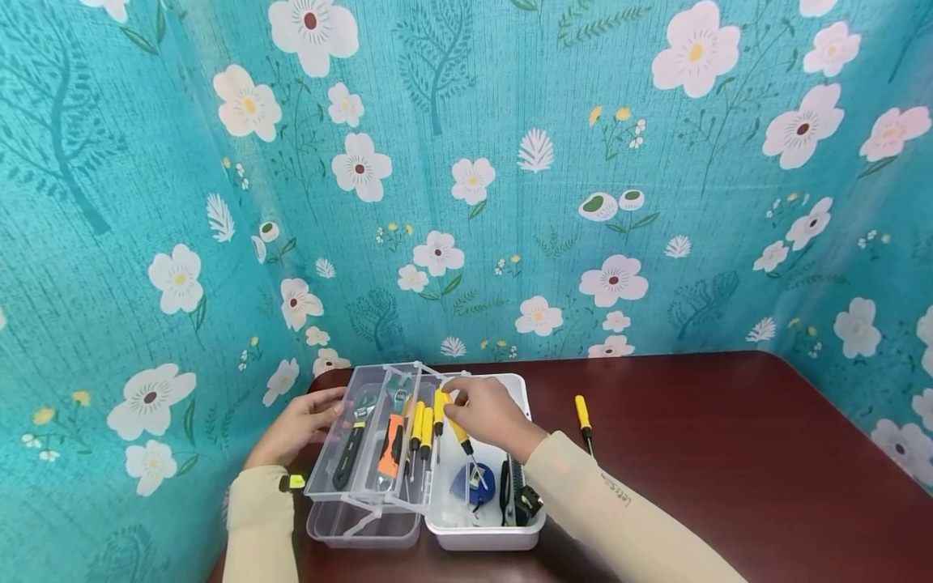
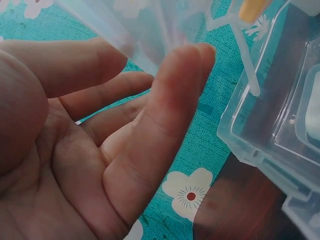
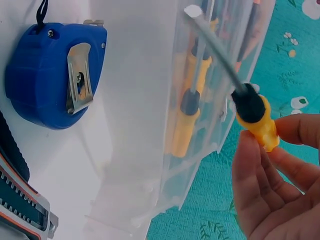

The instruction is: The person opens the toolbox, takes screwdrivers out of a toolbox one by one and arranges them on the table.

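My right hand (image 1: 490, 411) pinches a yellow-and-black screwdriver (image 1: 461, 435) by its handle, shaft slanting down over the white toolbox base (image 1: 484, 541). In the right wrist view, thumb and fingertips hold the handle end of this screwdriver (image 3: 254, 112). My left hand (image 1: 295, 425) holds the left side of the raised clear tray (image 1: 328, 486); in the left wrist view the tray's edge (image 2: 145, 45) lies between thumb and fingers. Inside the tray are a black-handled adjustable wrench (image 1: 351, 455), an orange-and-black tool (image 1: 390, 449) and several yellow screwdrivers (image 1: 426, 429).
In the base lie a blue tape measure (image 3: 55, 75) and a utility knife (image 3: 22, 205). Another yellow screwdriver (image 1: 583, 413) rests on the dark red table (image 1: 678, 453) to the right. A clear lower compartment (image 1: 364, 534) sits beneath the tray. Floral curtain (image 1: 510, 243) surrounds the table.
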Available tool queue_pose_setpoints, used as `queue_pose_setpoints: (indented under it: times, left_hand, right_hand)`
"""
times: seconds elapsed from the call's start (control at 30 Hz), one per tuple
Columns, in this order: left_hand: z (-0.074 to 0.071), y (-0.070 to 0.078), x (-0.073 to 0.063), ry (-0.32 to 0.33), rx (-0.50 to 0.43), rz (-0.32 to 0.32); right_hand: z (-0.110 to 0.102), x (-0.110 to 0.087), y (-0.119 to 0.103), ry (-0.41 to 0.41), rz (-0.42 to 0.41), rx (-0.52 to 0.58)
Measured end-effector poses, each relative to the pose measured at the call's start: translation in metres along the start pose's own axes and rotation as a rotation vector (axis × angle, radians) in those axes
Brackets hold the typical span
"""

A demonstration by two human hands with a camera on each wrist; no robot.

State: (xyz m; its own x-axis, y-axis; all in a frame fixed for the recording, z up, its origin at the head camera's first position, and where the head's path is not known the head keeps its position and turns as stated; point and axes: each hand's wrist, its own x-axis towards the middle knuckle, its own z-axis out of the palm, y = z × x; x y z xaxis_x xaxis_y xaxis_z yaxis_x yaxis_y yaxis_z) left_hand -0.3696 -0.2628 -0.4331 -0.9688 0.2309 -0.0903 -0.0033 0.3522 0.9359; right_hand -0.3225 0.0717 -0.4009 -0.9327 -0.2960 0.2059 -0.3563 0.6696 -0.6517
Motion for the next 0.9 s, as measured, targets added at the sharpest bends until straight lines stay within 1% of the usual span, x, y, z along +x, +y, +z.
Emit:
queue_pose_setpoints:
  times: [0.1,0.27,0.37,0.43,0.53,0.6,0.67,0.73,0.77,0.9]
  left_hand:
    - [0.000,0.002,0.002,-0.005,-0.001,0.006]
    - [-0.001,0.000,0.003,-0.018,-0.003,0.001]
    - [-0.001,0.000,0.003,-0.012,-0.006,-0.002]
    - [-0.001,0.000,0.003,-0.018,0.013,0.009]
    - [-0.001,0.002,0.002,0.000,0.020,-0.001]
    - [-0.001,0.003,0.001,-0.005,0.027,0.000]
    - [-0.001,0.003,0.001,0.003,0.018,-0.010]
    - [-0.001,0.004,0.000,-0.005,0.016,-0.009]
    - [-0.001,0.003,0.000,-0.011,0.016,-0.004]
    - [0.000,0.003,-0.001,-0.003,0.007,-0.003]
  right_hand:
    - [-0.006,-0.001,0.002,0.027,0.007,0.019]
    - [-0.014,-0.002,0.005,0.036,0.027,0.048]
    - [-0.022,-0.004,0.008,0.050,0.044,0.068]
    - [-0.027,-0.005,0.010,0.070,0.062,0.067]
    - [-0.036,-0.005,0.015,0.100,0.083,0.062]
    - [-0.041,-0.005,0.018,0.114,0.097,0.062]
    - [-0.045,-0.006,0.022,0.126,0.111,0.067]
    - [-0.049,-0.008,0.026,0.140,0.127,0.064]
    - [-0.051,-0.008,0.028,0.148,0.132,0.060]
    - [-0.058,-0.012,0.039,0.165,0.128,0.047]
